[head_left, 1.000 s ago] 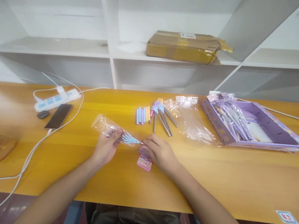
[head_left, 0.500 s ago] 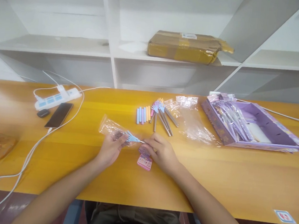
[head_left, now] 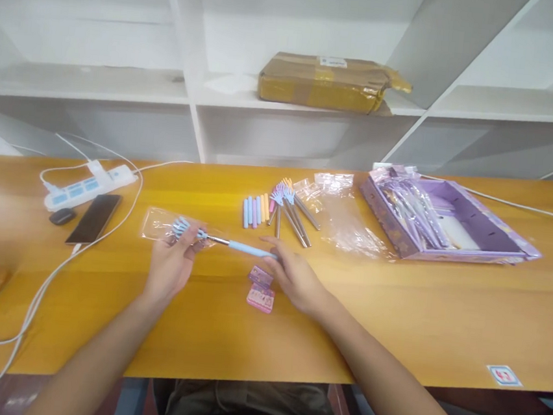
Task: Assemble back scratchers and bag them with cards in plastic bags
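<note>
Left hand (head_left: 173, 264) and right hand (head_left: 297, 275) are both closed on a light-blue back scratcher (head_left: 234, 245), held to the left of the purple box (head_left: 496, 240). Its clawed head is pinched by the left along with a clear bag (head_left: 155, 224); its handle end is gripped by the right. Here handle and rod appear joined. Also left of the purple box, clawed rods (head_left: 295, 220) and coloured tubes (head_left: 255, 212) lie separate, so several are probably left to be fitted.

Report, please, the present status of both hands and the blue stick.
Left hand holding blue claw head, clear bag around it. Right hand on blue handle. Two small boxes nearby, untouched.
</note>
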The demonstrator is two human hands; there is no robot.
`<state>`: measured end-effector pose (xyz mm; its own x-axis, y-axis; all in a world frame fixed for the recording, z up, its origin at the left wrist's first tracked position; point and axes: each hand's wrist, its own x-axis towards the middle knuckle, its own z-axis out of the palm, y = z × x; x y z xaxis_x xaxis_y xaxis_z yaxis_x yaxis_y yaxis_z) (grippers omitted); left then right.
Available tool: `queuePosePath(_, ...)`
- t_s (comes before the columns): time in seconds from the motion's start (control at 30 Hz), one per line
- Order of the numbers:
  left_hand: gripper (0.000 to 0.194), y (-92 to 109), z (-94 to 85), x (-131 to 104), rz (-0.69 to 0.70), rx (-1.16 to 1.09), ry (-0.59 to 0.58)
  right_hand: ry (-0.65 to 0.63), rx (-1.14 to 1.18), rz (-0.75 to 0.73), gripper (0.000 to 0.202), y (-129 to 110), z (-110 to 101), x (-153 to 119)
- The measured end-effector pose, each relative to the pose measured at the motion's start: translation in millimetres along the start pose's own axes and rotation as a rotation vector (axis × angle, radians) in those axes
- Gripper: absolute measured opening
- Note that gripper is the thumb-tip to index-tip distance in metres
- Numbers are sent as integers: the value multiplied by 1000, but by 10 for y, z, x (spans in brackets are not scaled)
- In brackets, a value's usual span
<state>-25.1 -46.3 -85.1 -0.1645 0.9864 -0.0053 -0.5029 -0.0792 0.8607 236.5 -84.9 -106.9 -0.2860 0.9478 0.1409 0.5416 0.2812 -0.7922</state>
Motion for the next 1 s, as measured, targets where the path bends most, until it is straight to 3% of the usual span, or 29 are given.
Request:
queuePosePath(0.1, 34, -59, 3, -21, -61, 19, -39, -5, 69, 0, 37, -14, 31, -1)
queuePosePath(0.3, 35, -337, 92, -285, -256, 104, -191, -115, 112, -46, 43, 0, 176, -34)
queuePosePath(0.43, 34, -338, 82, -264, -261, 98, -152, -78, 172, -106, 46, 20, 176, -22)
queuePosePath(0.7, 32, -332, 24, -210, -275, 102, -196, 13, 350, -101, 19, 65, 202, 21)
queuePosePath(1.0, 29, -434, 13, -323, -332, 245, -420, -5, 382, -49, 52, 93, 269, 17)
